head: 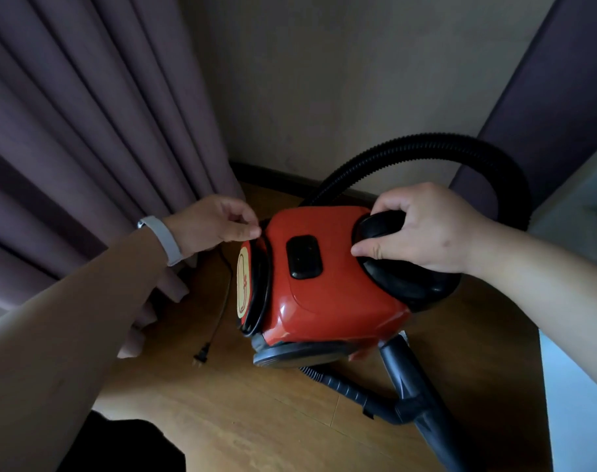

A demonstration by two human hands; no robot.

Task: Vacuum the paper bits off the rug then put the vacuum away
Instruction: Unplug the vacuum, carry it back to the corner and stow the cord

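Vacuum, the red canister one, is sitting on the wooden floor in a corner, close to the beige wall behind it. Your right hand is wrapping its fingers around the black carry handle on top. Your left hand is pinching thumb and forefinger together just at the upper left edge of the body; what it is pinching, I cannot tell. The purple curtain is hanging near on the left side, and the power cord is lying between curtain and vacuum, with its plug free on the floor. The black hose is arching behind and to the right. The grey wand is lying on the floor in front. The round beige label on the left side is carrying a mark that is not readable. You are having open floor only toward you.
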